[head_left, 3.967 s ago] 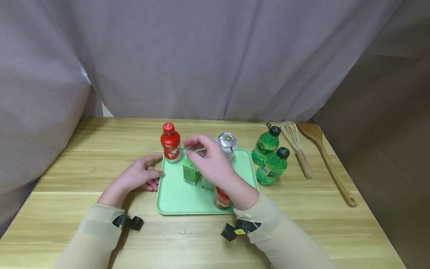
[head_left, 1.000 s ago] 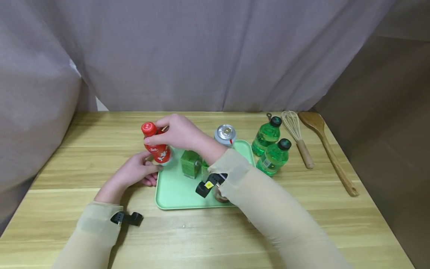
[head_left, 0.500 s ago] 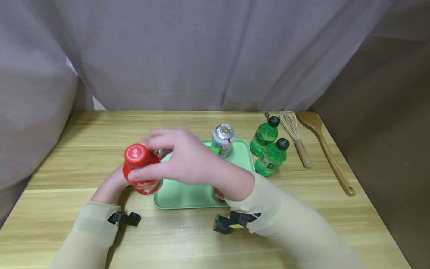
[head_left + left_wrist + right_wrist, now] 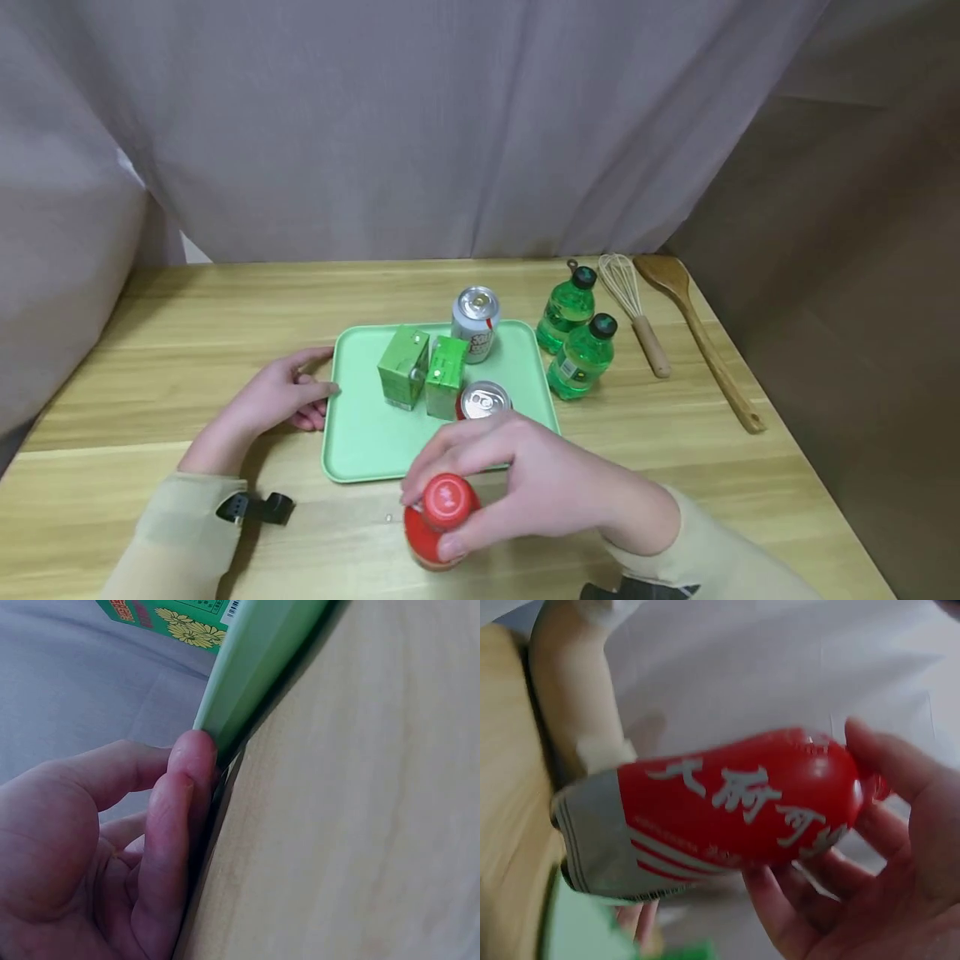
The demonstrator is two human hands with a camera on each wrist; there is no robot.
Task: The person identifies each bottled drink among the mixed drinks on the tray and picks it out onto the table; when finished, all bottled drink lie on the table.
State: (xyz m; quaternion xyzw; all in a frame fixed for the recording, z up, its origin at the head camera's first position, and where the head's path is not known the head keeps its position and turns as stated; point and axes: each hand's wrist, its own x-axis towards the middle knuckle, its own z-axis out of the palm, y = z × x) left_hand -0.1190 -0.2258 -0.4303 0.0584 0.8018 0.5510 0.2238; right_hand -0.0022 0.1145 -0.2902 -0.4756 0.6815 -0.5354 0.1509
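My right hand (image 4: 536,483) grips a red plastic bottle (image 4: 423,533) by its neck, just under the red cap. The bottle is in front of the tray; whether its base touches the table is hidden. In the right wrist view the bottle (image 4: 742,806) shows a red label and a pale lower part, with fingers about its neck end. My left hand (image 4: 273,396) rests at the left edge of a light green tray (image 4: 360,450), thumb and forefinger touching the rim. In the left wrist view my left fingertips (image 4: 191,757) lie against the tray's outer side (image 4: 251,667).
On the tray stand two green drink cartons (image 4: 405,367) (image 4: 446,375), a silver can (image 4: 476,325) and a red can (image 4: 485,402), partly hidden. Right of it stand two green bottles (image 4: 567,312) (image 4: 581,358), a whisk (image 4: 633,312) and a wooden spatula (image 4: 697,325).
My right hand has taken the red bottle from the tray's back left corner, swung it left, then brought it toward me to the tray's front. My left hand stays at the rim.
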